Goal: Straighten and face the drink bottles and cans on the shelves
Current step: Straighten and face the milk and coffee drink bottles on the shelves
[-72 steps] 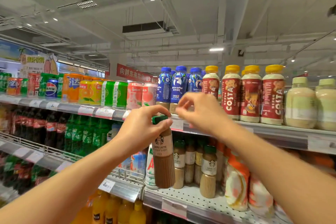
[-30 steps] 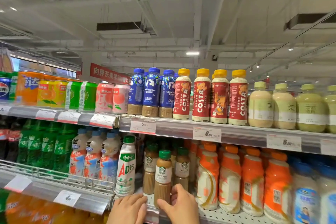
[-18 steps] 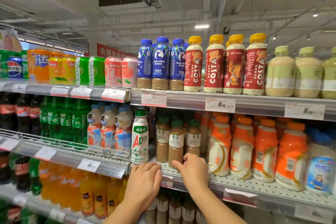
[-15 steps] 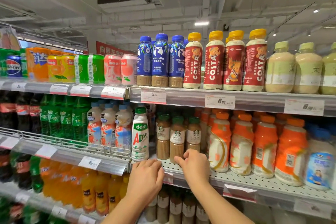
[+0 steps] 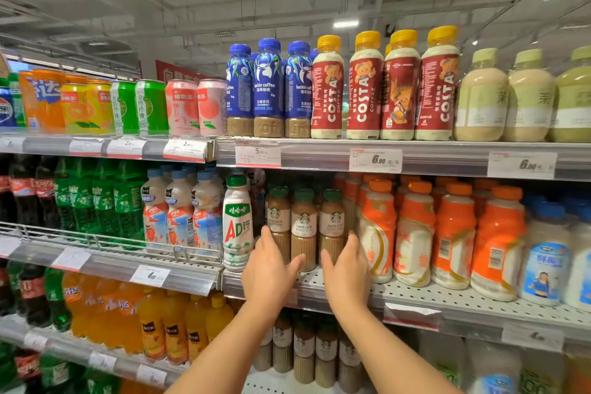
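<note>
Three green-capped Starbucks latte bottles [image 5: 303, 227] stand side by side on the middle shelf [image 5: 422, 296], labels facing out. My left hand [image 5: 270, 269] is raised at the left side of the trio, fingers straight, touching the left bottle [image 5: 279, 217]. My right hand [image 5: 347, 272] mirrors it at the right side, fingers straight against the right bottle [image 5: 332, 221]. The two hands bracket the group. Neither hand grips a bottle.
A white AD bottle [image 5: 236, 224] stands just left of my left hand. Orange-and-white bottles [image 5: 415, 233] crowd the right. Blue Luckin [image 5: 268, 89] and red Costa bottles [image 5: 364, 89] line the top shelf, cans [image 5: 182, 107] to their left. More latte bottles [image 5: 303, 352] sit on the shelf below.
Both hands rose from the shelf edge to the sides of the three latte bottles. Before that, the left hand set a latte bottle down into the row. The view moved down and closer.
</note>
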`<control>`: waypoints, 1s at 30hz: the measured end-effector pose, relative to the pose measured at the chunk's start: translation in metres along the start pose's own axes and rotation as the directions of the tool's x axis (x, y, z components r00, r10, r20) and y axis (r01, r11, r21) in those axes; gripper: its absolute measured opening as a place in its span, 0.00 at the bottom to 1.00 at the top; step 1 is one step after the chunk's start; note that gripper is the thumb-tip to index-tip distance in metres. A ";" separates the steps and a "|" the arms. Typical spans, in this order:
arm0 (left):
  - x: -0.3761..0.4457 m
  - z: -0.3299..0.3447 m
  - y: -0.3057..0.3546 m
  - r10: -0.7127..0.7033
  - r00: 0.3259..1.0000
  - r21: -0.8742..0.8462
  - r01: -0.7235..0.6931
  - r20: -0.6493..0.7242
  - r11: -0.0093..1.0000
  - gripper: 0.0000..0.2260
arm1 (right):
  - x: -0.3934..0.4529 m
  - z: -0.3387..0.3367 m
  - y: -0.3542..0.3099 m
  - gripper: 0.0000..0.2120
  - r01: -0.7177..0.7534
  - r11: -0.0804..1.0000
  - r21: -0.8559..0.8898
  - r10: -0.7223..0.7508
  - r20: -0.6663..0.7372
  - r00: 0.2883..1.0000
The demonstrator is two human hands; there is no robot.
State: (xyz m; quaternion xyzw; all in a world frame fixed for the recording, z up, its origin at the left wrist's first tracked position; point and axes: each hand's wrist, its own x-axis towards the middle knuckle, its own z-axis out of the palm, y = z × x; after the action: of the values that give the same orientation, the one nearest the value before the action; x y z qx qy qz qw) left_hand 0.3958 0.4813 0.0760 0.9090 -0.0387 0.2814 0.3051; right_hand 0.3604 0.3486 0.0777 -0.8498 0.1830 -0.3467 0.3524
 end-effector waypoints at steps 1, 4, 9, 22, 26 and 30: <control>0.002 0.001 0.002 -0.014 1.000 0.031 0.014 0.001 0.999 0.46 | 0.003 0.000 -0.001 0.32 -0.030 0.999 -0.021 0.030 0.017 0.999; 0.006 0.003 0.005 -0.040 0.999 0.080 0.040 -0.006 0.996 0.47 | 0.014 0.000 -0.007 0.26 -0.114 0.991 -0.073 0.120 0.072 0.990; 0.006 0.005 0.002 -0.025 1.000 0.093 0.027 -0.018 0.995 0.44 | 0.011 0.000 -0.001 0.25 -0.053 0.999 -0.004 0.053 0.062 0.997; -0.012 0.003 -0.004 0.062 0.997 0.009 -0.063 0.035 0.998 0.37 | -0.013 -0.030 0.024 0.34 0.048 0.981 0.187 -0.107 0.317 0.942; -0.052 0.004 -0.010 0.143 0.988 -0.090 -0.147 -0.054 0.985 0.32 | -0.060 -0.058 0.064 0.20 0.139 0.904 0.404 -0.252 0.243 0.937; -0.114 0.022 -0.022 0.275 0.952 -0.163 -0.295 -0.138 0.941 0.22 | -0.101 -0.078 0.131 0.12 0.087 0.950 0.298 -0.183 0.310 0.933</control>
State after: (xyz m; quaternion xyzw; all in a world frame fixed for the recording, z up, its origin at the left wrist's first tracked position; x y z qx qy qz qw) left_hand 0.3165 0.4755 -0.0108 0.8447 -0.1782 0.3689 0.3446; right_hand 0.2258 0.2783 -0.0242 -0.8484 0.0106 -0.2437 0.4699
